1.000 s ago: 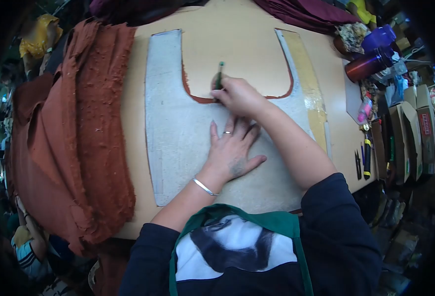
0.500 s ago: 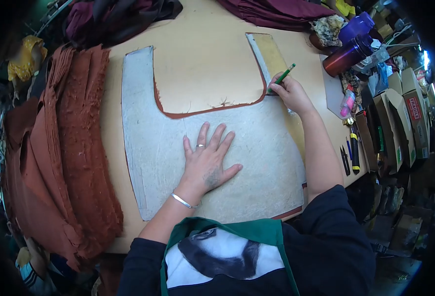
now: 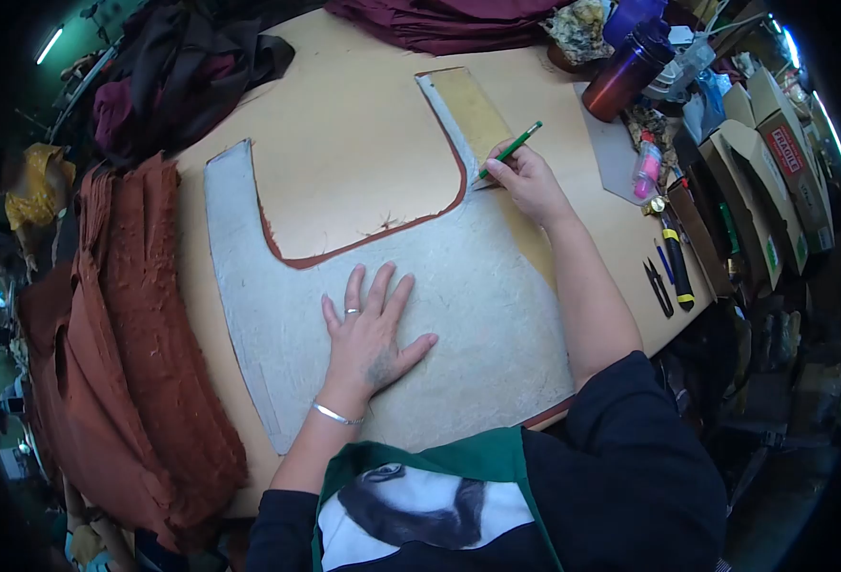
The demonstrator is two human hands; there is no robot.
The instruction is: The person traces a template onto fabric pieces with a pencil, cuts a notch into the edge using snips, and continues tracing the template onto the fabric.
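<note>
A large pale U-shaped pattern piece [image 3: 468,296] lies on the table, and a rust-brown edge of material [image 3: 354,251] shows along its inner curve. My left hand [image 3: 371,334] rests flat on the pattern piece with fingers spread, a ring and a bracelet on it. A green pencil [image 3: 512,150] is gripped in my right hand [image 3: 531,186], its tip down at the inner edge near the base of the right arm. Along that arm runs a yellowish strip [image 3: 468,105]. Whether the pencil tip touches the surface I cannot tell.
Stacked rust-brown leather-like sheets [image 3: 144,315] lie at the left. Dark cloth [image 3: 187,76] and maroon cloth [image 3: 439,21] sit at the back. To the right are a tumbler [image 3: 625,71], a pink bottle [image 3: 646,167], a yellow-black cutter [image 3: 676,262], snips [image 3: 658,288] and cardboard boxes [image 3: 759,181].
My view has turned, so the table and pattern piece appear tilted and shifted left. My left hand stays flat on the piece. My right hand keeps the pencil near the same inner corner.
</note>
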